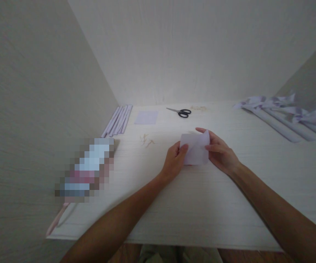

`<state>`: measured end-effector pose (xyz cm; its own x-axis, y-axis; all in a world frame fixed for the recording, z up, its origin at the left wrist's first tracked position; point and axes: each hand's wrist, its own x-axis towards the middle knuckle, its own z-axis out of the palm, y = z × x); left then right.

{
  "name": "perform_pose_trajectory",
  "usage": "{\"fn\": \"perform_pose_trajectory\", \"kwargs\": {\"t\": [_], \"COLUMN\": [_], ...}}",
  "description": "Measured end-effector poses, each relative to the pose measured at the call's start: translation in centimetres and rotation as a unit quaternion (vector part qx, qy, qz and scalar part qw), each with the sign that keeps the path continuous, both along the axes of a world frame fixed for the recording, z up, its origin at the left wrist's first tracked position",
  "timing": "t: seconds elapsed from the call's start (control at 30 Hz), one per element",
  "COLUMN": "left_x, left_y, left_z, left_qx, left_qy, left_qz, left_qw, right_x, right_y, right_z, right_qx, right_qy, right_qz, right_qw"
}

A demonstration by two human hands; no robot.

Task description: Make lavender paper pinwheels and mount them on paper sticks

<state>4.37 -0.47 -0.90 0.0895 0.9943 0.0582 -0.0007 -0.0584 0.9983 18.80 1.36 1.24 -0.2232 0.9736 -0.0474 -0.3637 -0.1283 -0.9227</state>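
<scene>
Near the middle of the white table (202,212), gripping a lilac sheet (195,149) by its left edge with the left hand (174,157), thumb pressed on the near face, probably to stop slipping. Cupping the right hand (225,157) around the opposite edge, fingers spread, next to a corner curled up at 1 o'clock; can't tell if pinching or just steadying. Taking the sheet as clock centre: see scissors (179,111) at 11, presumably set far back for reach without crowding the forearms. See a flat lilac square (146,117) at 10, beside slim lilac tubes (119,121) laid parallel, likely for easy pickup. Note tan stringy bits (149,143) at 9, too small to identify. At 2, see wider rolls with bow-like ends (271,124), overlapped maybe to save room; blurred at the bows, cut off by the frame at far right. Can't make out the pixelated object (92,160) between 8 and 9, apart from a pink strap (57,220). Can't see most left fingers, hidden behind the sheet.
</scene>
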Motion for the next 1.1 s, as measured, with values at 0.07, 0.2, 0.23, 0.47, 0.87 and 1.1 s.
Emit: {"fn": "perform_pose_trajectory", "kwargs": {"t": [0.07, 0.2, 0.23, 0.47, 0.87, 1.1], "left_x": [-0.2, -0.4, -0.4, -0.4, -0.2, -0.3], "left_y": [0.1, 0.1, 0.1, 0.0, 0.0, 0.1], "left_z": [-0.2, -0.5, -0.6, -0.3, -0.2, -0.1], "left_qx": [0.018, 0.007, 0.003, -0.014, -0.023, -0.04], "left_qy": [0.037, 0.06, 0.061, 0.057, 0.046, 0.011], "left_qz": [0.028, 0.034, 0.031, 0.025, 0.032, 0.025], "left_qw": [0.999, 0.998, 0.998, 0.998, 0.998, 0.999], "right_x": [0.0, -0.1, -0.1, -0.2, -0.3, -0.7], "right_y": [0.1, 0.2, 0.2, 0.2, 0.1, -0.2], "right_z": [-0.3, -1.1, -1.3, -1.8, -1.5, -1.0], "right_qx": [-0.004, 0.009, 0.015, 0.032, 0.057, 0.081], "right_qy": [-0.004, -0.043, -0.059, -0.15, -0.24, -0.28], "right_qz": [0.003, -0.013, -0.02, -0.072, -0.1, -0.144], "right_qw": [1.0, 0.999, 0.998, 0.986, 0.964, 0.946]}}
